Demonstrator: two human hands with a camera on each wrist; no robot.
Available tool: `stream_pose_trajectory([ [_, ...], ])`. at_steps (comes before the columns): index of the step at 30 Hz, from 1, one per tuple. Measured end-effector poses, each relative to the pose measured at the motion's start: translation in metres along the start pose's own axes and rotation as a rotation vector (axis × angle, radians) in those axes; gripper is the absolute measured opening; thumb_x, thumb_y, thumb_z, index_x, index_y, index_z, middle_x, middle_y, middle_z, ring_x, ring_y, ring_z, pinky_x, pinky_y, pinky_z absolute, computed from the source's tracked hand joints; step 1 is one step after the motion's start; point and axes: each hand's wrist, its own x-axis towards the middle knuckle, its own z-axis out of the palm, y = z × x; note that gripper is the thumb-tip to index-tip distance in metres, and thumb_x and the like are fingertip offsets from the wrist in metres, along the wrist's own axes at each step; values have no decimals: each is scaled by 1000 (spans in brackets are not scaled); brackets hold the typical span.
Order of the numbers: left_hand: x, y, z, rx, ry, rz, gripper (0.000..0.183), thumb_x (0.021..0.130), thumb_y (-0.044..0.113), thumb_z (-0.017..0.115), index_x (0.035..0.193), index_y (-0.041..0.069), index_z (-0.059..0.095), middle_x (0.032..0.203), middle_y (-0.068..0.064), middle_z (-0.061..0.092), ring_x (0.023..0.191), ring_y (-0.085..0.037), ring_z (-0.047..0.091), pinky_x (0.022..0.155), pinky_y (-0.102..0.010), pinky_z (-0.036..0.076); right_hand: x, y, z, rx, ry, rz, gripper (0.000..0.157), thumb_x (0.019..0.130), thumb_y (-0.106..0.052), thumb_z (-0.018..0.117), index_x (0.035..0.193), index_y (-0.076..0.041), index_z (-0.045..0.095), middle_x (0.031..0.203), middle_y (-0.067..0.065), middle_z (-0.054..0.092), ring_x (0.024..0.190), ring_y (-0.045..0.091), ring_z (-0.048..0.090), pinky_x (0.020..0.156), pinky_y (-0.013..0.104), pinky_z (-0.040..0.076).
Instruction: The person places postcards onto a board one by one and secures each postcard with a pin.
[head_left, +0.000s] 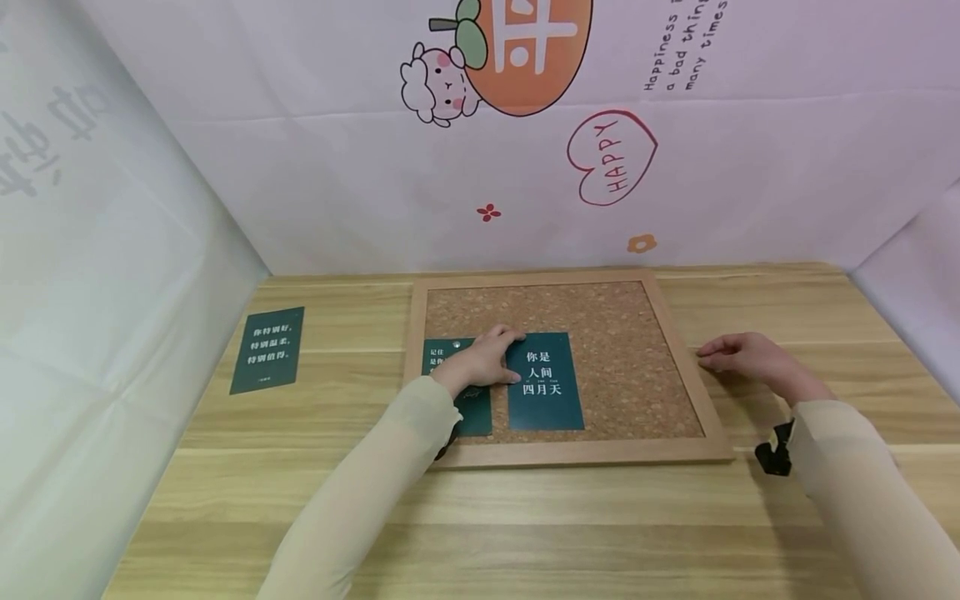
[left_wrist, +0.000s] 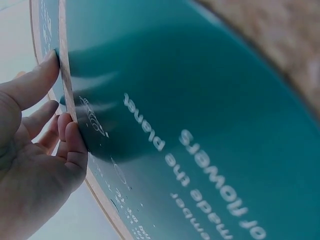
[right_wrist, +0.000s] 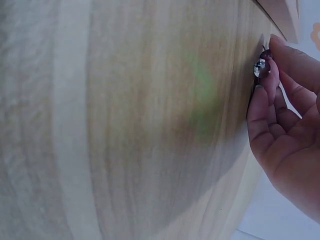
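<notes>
My left hand point(head_left: 483, 360) rests over the cork board point(head_left: 630, 358), its thumb and a fingertip touching the left edge of a dark green card point(head_left: 546, 408) with white Chinese characters. Under that hand and wrist lies another green card point(head_left: 474, 417), partly hidden. In the left wrist view this card point(left_wrist: 200, 100) fills much of the picture, with white English words on it. Right of the wooden frame, low over the table, my right hand point(head_left: 738, 357) pinches a small pin point(right_wrist: 259, 66) with a shiny silver and dark head; its thin point shows in the right wrist view.
A third green card point(head_left: 268, 350) lies on the wooden table point(head_left: 360, 517) at the left. White printed cloth point(head_left: 337, 183) stands behind and at both sides. The raised wooden frame point(head_left: 585, 452) edges the cork. A black strap point(head_left: 776, 450) is on the right wrist.
</notes>
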Motion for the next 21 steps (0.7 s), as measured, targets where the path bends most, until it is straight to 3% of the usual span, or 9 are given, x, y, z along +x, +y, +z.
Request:
stream_pose_trajectory([
  [12, 0, 1, 0, -7, -7, -10, 65, 93, 20, 62, 150, 16, 31, 156, -5, 23, 144, -31, 24, 114, -46, 30, -2, -2, 0, -27, 9, 6, 46, 96, -25, 58, 122, 14, 53, 98, 8, 69, 77, -6, 54, 70, 21, 49],
  [21, 0, 0, 0, -5, -2, -5, 65, 93, 20, 63, 150, 15, 31, 156, -6, 23, 144, -31, 24, 115, -46, 29, -1, -2, -1, -24, -38, -49, 42, 91, -12, 62, 120, 16, 52, 98, 7, 67, 78, -10, 52, 72, 13, 43],
])
